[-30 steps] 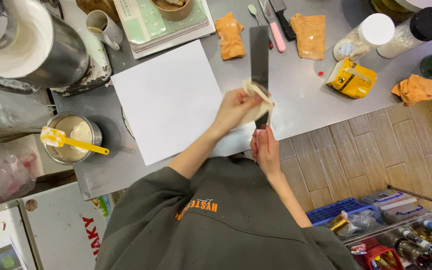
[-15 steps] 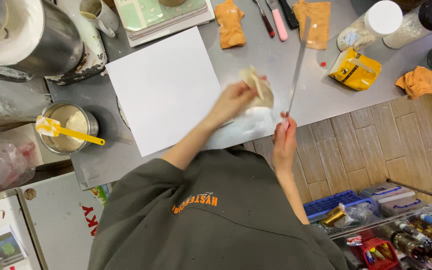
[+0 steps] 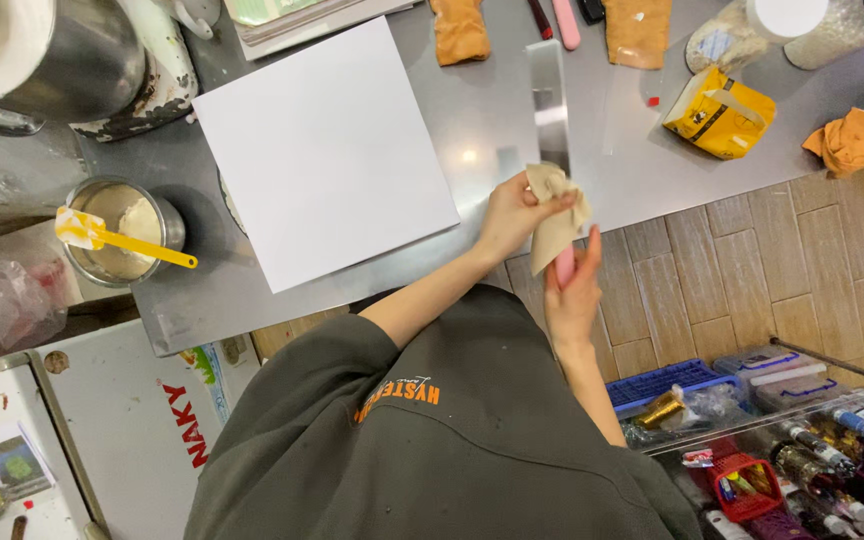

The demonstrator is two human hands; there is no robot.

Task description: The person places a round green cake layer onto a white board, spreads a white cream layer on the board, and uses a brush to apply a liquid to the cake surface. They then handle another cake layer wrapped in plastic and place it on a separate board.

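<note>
Left hand (image 3: pixel 512 212) fingers pinching a beige cloth (image 3: pixel 556 216) around the long metal spatula blade (image 3: pixel 549 105), right hand (image 3: pixel 572 295) fingers wrapped on its pink handle (image 3: pixel 563 265), blade over the steel counter (image 3: pixel 512 110), white square board (image 3: pixel 324 150) just beside.

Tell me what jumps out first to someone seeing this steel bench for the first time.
The long flat steel spatula blade at the middle of the bench, its pink handle gripped by the right hand while the left hand presses a beige cloth to it. Left of it lies a large square white board, and further left a round metal tin with a yellow scraper across it.
</note>
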